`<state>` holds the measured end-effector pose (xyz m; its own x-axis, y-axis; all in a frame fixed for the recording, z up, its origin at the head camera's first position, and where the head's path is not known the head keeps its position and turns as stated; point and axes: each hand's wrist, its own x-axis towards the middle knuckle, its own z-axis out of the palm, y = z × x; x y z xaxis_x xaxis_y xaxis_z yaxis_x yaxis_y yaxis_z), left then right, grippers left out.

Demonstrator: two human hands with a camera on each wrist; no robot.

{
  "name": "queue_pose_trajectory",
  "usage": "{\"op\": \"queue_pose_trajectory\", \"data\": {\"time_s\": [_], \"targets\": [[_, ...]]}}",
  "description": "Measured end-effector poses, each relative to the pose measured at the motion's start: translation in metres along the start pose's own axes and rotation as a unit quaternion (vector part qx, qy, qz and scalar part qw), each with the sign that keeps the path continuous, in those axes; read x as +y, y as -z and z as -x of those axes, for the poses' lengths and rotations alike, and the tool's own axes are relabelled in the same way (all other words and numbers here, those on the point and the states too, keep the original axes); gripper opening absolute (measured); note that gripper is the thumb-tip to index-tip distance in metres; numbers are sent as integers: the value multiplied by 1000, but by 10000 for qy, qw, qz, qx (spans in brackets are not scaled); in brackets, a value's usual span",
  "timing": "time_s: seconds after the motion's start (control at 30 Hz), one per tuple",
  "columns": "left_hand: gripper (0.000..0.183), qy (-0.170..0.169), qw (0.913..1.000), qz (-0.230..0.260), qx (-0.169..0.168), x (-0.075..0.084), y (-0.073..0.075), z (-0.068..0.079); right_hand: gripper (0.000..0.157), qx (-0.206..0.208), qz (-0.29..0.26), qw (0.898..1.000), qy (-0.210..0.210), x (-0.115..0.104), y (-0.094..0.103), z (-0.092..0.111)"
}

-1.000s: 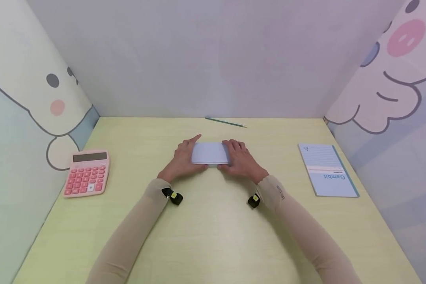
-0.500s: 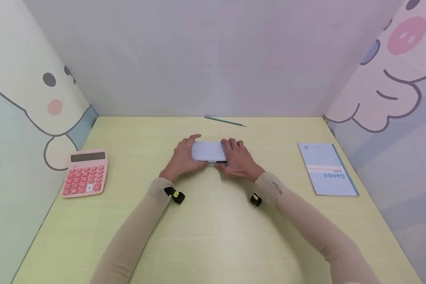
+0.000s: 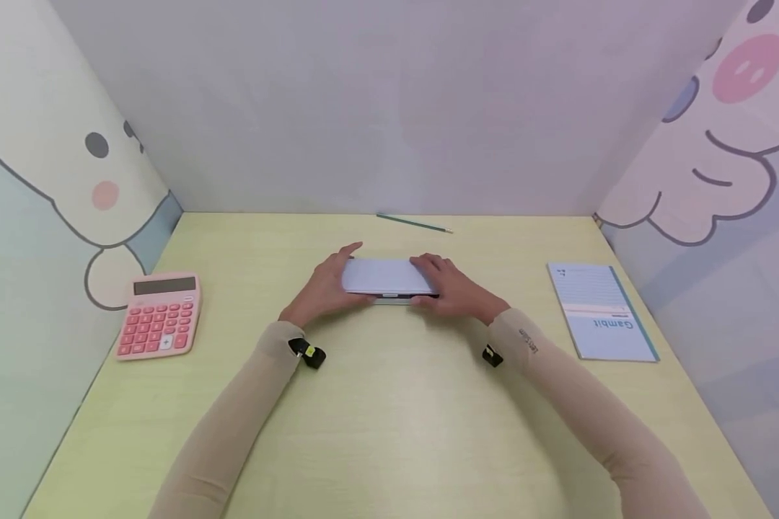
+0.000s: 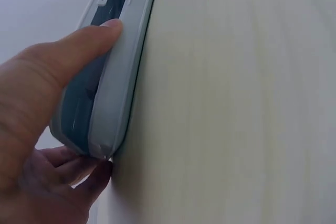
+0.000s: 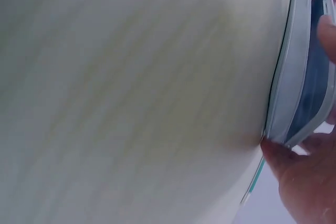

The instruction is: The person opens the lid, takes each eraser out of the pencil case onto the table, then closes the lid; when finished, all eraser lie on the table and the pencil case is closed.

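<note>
A flat pale pencil case (image 3: 386, 276) lies on the table between both hands. A dark gap shows along its front between the lid and the lower part. In the left wrist view, the case (image 4: 115, 93) has a small latch on its lid edge, and the lid stands a little raised. My left hand (image 3: 324, 290) grips the left end, thumb at the front gap and fingers round the end. At the right end, my right hand (image 3: 457, 290) holds the case (image 5: 294, 72) with its thumb on the front side and fingers over the top. The inside is hidden.
A pink calculator (image 3: 159, 317) lies at the left of the table (image 3: 389, 418). Behind the case is a green pencil (image 3: 415, 223), near the back wall. To the right lies a notepad (image 3: 600, 310) marked "Gambit". Walls border the table at the back and sides.
The case's lid has come up slightly, and a dark gap has appeared along the front. Both hands have moved outward, showing more of the case between them.
</note>
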<state>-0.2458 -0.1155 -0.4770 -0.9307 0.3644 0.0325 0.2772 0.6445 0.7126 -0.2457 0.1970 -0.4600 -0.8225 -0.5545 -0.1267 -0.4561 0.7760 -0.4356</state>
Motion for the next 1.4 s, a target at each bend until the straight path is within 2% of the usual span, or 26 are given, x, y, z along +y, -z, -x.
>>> {"op": "queue_pose_trajectory", "data": {"time_s": [0.17, 0.3, 0.4, 0.5, 0.67, 0.87, 1.1, 1.23, 1.4], "targets": [[116, -122, 9985, 531, -106, -16, 5, 3, 80, -31, -549, 9985, 60, 13, 10, 6], [119, -76, 9924, 1204, -252, -25, 10, 7, 69, 124, -885, 9958, 212, 21, 17, 6], [121, -70, 9872, 1565, -301, -29, 12, 9, 60, 176, -1272, 9915, 218, 24, 24, 4], [122, -80, 9849, 1704, -310, -31, 12, 11, 56, 129, -1731, 9847, 140, 26, 32, 0], [127, -136, 9827, 1817, -336, -33, 11, 13, 58, -38, -2454, 9692, -221, 28, 41, -9], [139, -321, 9812, 1865, -375, -34, 9, 13, 61, -62, -2870, 9556, -658, 28, 47, -20], [141, -379, 9833, 1742, -373, -34, 7, 11, 72, 230, -2842, 9520, -1116, 26, 48, -29], [139, -399, 9871, 1504, -382, -33, 8, 10, 72, 374, -2790, 9515, -1239, 23, 47, -32], [136, -271, 9933, 1038, -438, -32, 9, 10, 69, 535, -2863, 9470, -1353, 23, 45, -31]]}}
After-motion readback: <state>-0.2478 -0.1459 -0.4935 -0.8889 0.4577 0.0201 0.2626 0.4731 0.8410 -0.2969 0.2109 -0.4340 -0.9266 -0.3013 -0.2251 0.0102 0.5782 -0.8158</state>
